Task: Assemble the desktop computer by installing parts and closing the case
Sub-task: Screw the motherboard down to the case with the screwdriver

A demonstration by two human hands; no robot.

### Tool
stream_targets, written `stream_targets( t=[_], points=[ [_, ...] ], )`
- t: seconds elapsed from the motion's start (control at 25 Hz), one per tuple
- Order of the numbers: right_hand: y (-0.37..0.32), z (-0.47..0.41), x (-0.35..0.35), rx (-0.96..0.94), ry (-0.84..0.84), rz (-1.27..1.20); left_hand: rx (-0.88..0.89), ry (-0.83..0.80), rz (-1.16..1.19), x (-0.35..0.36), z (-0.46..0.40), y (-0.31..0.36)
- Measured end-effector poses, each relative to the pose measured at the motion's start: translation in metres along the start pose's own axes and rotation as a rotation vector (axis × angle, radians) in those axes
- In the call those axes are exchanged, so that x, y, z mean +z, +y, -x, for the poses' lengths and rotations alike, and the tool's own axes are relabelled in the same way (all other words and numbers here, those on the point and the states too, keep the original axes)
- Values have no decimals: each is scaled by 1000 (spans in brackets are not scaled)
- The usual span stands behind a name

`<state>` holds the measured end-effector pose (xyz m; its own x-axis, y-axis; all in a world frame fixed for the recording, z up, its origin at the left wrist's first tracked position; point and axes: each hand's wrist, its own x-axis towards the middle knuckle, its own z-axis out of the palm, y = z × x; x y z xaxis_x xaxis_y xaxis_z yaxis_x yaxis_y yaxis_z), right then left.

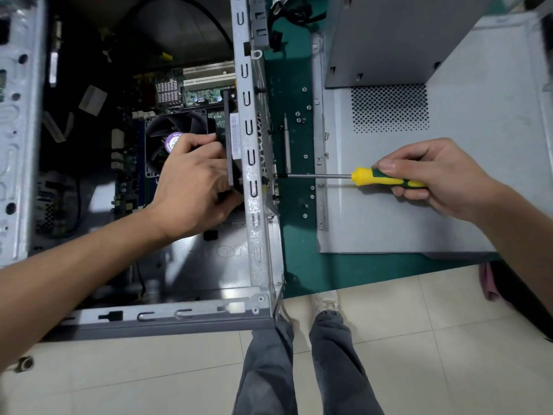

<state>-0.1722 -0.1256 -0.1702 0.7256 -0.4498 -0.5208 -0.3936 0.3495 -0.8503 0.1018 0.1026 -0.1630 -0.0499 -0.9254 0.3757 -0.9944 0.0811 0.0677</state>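
At the far left stands the grey metal wall of the open computer case [18, 139], its inside facing up toward the camera. Within it lies the motherboard [191, 94], with white expansion slots [209, 74] near the top and a round CPU cooler fan [176, 127] below them, a purple sticker at its hub. A black cable [191, 10] arcs across the dark upper part of the interior.

The left hand [191, 187] reaches in over the fan, fingers curled around a black rear fan [232, 148] and holding it flat against the inner face of the case's back panel [251, 163], a perforated steel strip with a row of U-shaped slots. A white barcode label shows on the fan's edge.

Just outside that panel, the tip of a screwdriver [374, 177] meets the metal at about the fan's lower corner; its thin steel shaft runs level to the right. A second slim screwdriver [287, 145] lies on the green work mat [299, 259] beside the panel, with several loose screws [300, 116] scattered near it.

The right hand [434, 178] grips the yellow and green handle, thumb on top and fingers wrapped beneath. Under it lies the removed grey side panel [478, 145] with its perforated vent, flat on the mat, and another grey case [398, 34] rests on its upper part.

Below, the person's jeans and a light shoe [327, 304] stand on a pale tiled floor [449, 339]
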Motion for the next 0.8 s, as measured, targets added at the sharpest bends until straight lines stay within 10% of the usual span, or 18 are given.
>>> stream_targets(
  t=[0.24, 0.8],
  points=[
    [-21, -10, -19, -32, -157, 77, 7, -3, -20, 2, 1, -1],
    [-11, 6, 3, -5, 220, 143, -27, -12, 25, -2, 1, 2]
  ],
)
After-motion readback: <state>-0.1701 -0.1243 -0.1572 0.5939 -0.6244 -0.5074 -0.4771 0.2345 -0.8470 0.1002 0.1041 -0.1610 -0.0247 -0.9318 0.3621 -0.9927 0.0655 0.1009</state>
